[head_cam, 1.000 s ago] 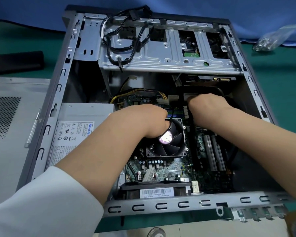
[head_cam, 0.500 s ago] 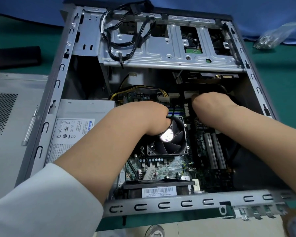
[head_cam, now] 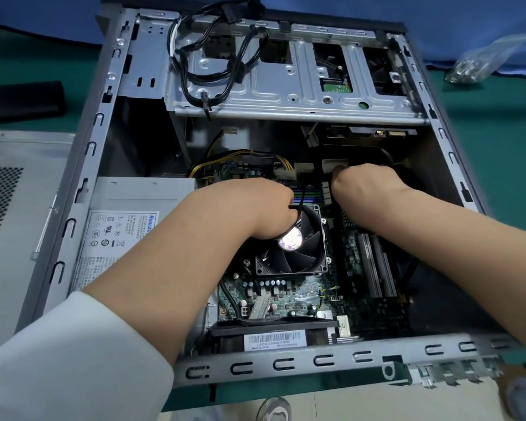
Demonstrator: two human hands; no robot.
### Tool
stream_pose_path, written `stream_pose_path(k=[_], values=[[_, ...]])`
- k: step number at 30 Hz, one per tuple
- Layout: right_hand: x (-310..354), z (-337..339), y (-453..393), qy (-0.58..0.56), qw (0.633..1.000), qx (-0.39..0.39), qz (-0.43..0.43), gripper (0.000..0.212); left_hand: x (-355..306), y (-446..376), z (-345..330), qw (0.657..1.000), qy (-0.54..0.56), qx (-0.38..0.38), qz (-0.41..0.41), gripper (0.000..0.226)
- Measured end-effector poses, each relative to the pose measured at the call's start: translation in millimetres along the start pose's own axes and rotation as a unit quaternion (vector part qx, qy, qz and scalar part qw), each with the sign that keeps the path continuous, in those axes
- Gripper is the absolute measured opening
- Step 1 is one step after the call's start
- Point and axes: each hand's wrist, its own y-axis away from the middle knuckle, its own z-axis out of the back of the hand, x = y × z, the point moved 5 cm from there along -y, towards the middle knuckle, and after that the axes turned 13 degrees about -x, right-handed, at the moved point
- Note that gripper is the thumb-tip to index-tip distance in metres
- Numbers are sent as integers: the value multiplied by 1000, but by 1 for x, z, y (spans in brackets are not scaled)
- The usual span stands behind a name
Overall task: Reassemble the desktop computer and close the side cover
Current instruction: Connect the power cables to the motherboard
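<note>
The open desktop case (head_cam: 82,189) lies on its side with the motherboard (head_cam: 289,296) showing. My left hand (head_cam: 249,208) is over the top left corner of the black CPU fan (head_cam: 298,247), fingers curled, pinching a thin black cable (head_cam: 298,205) that leads toward the memory slots (head_cam: 304,194). To the right, my right hand (head_cam: 368,189) reaches deeper, fingers curled down around a white connector (head_cam: 334,164); most of its fingers are hidden. The grey side cover (head_cam: 16,214) lies flat left of the case.
The power supply (head_cam: 134,226) fills the case's left side. The metal drive cage (head_cam: 286,86) with loose black cables (head_cam: 225,65) spans the far end. A clear bag of parts (head_cam: 474,65) lies at the back right, and a black object (head_cam: 22,98) at the far left.
Both hands stay where they were near the memory slots. Only the view has shifted slightly.
</note>
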Motion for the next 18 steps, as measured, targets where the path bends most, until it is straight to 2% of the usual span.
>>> stream_pose_path(k=[13,18], values=[[-3,2,-5,-27,1000,14,-6,29,-1,2,1,1000,-3,2,0,36],[3,2,2,-41,997,-7,-58,34,-1,2,0,1000,7,8,1,37]])
